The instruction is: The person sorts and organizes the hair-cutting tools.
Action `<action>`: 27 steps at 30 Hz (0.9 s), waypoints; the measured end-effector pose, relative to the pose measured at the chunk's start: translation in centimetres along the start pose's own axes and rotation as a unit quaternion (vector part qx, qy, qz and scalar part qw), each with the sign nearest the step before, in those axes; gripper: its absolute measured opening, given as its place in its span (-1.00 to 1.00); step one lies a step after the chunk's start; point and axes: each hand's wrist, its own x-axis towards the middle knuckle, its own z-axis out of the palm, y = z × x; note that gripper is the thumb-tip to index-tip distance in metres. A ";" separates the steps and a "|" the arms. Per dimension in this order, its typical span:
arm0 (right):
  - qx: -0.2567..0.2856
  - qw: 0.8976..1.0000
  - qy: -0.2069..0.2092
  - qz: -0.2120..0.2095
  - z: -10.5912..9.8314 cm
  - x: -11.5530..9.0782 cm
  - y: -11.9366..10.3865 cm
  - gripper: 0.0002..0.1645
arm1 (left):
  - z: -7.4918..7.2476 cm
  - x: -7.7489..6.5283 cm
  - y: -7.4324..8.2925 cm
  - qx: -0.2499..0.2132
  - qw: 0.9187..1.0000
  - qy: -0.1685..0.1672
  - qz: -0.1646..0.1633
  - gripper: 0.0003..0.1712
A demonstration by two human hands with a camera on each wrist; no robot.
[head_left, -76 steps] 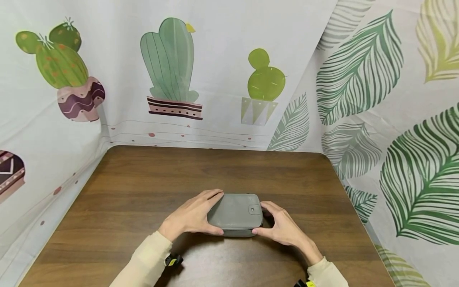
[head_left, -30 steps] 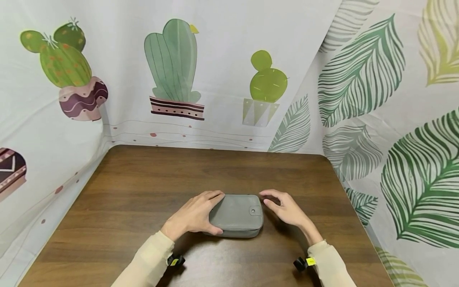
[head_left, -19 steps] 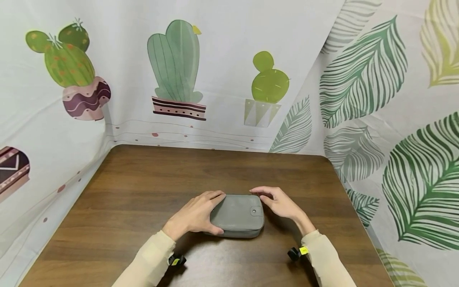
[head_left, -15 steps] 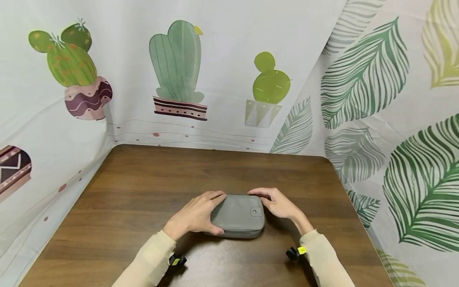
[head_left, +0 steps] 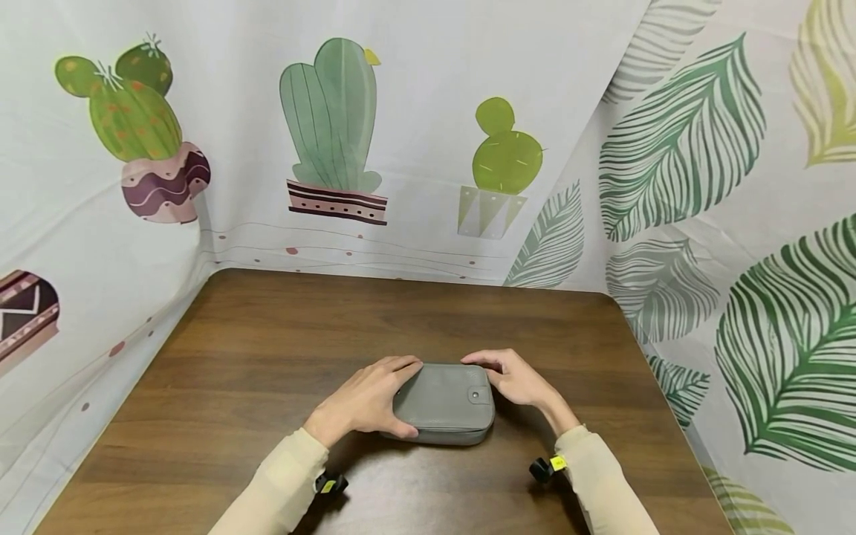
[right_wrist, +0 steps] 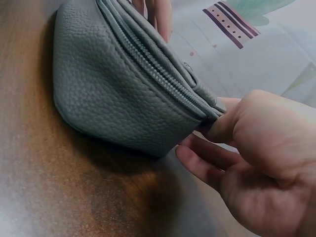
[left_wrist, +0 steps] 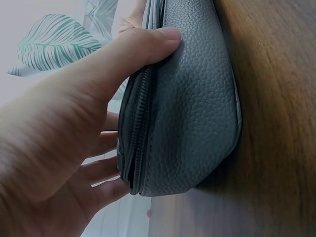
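A grey zippered pouch [head_left: 443, 397] of pebbled leather lies flat on the table, a snap tab [head_left: 478, 394] at the right of its top. My left hand [head_left: 361, 397] holds its left end; in the left wrist view the thumb [left_wrist: 170, 35] presses the front side just below the zipper [left_wrist: 142, 106], the fingers reaching across the top. At the far right corner is my right hand [head_left: 515, 375], its fingers curled. Seen from the right wrist, its thumb and fingers pinch at the zipper's end [right_wrist: 205, 116]. Whatever lies between those fingertips is hidden.
The brown wooden table [head_left: 294, 319] has rounded far corners. White curtains printed with cacti [head_left: 328, 119] and leaves [head_left: 682, 141] hang behind it and along both sides. A small black device [head_left: 547, 468] is strapped at each wrist.
My right hand has left the pouch's front right corner, lifted off, and come in at the far right corner with fingers curling. The left hand keeps its hold; the pouch stays in place.
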 end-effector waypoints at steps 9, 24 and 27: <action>-0.009 1.000 0.022 0.006 0.1 0.0 0.4 -0.58 | 0.0 0.0 0.0 -0.002 1.000 0.004 0.004 0.33; -0.027 0.997 0.065 0.027 0.3 -0.1 0.4 -0.77 | 0.3 -0.1 -0.1 -0.007 1.000 0.008 0.004 0.33; -0.029 0.997 0.071 0.023 0.4 -0.2 0.4 -0.77 | 0.3 -0.1 -0.1 -0.008 1.000 0.009 0.001 0.33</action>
